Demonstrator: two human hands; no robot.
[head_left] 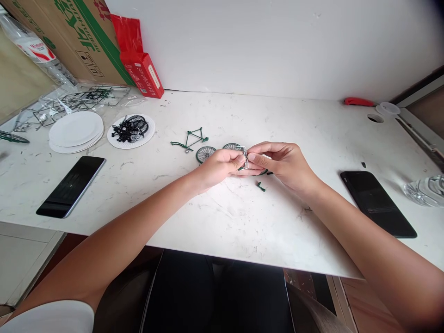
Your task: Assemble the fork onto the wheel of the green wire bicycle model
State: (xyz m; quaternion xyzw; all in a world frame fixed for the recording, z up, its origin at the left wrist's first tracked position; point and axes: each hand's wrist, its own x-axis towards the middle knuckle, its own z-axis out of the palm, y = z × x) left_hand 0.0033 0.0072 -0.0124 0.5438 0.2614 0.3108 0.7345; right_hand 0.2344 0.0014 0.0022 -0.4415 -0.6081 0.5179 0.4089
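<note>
- The left hand (219, 167) and the right hand (282, 163) meet over the middle of the white bench (243, 217).
- The fingers of both hands are pinched close on 1 small silver wire piece (244, 158), held just above the bench.
- It looks very light and thin. It could bend or slip, so hold it by its edges.
- 2 little wheels (206, 153) and a green bike frame (193, 138) lie near.
- A tiny green part (260, 186) lies just beside the right hand.

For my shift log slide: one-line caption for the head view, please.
Both hands, left hand and right hand, pinch a small metal part beside two wheels and a green frame.
</note>
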